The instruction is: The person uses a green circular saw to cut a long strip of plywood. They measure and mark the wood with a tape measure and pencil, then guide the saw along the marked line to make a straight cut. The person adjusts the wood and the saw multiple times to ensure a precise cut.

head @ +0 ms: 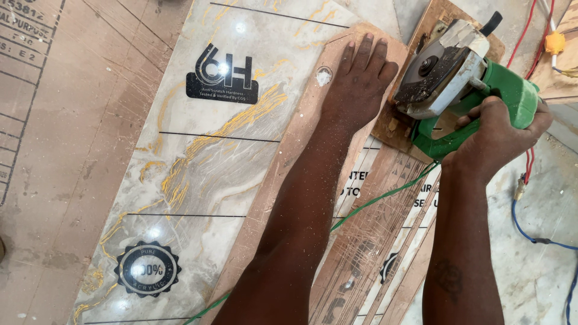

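The left hand (360,78) lies flat, palm down and fingers spread forward, pressing on a long brown strip (283,162) of board that runs under the forearm. Sawdust clings to the wrist and forearm. It grips nothing; it only bears down.

The right hand (497,135) is wrapped tight around the green handle of a saw (460,72), fingers curled under and thumb over the top. The saw sits just right of the left hand's fingertips, close beside them but not touching. Its grey metal guard faces the left hand, and its base (394,123), a piece of brown board, rests on the work just beyond the strip. A green cord (385,195) runs from below the saw, between the two forearms, and passes under the left arm.

Left of the left hand lies a glossy marbled sheet (198,162), grey-white with gold veins, black ruled lines and printed black emblems; the strip lies along its right edge. Between the forearms are more narrow offcuts (373,241), scratched and dusty. Further left of the sheet is a plain brown panel (66,150).

Right of the right hand, red wires (524,30) and a blue wire (530,235) trail over a dusty floor (536,277), and an orange connector (554,42) sits beyond the saw.
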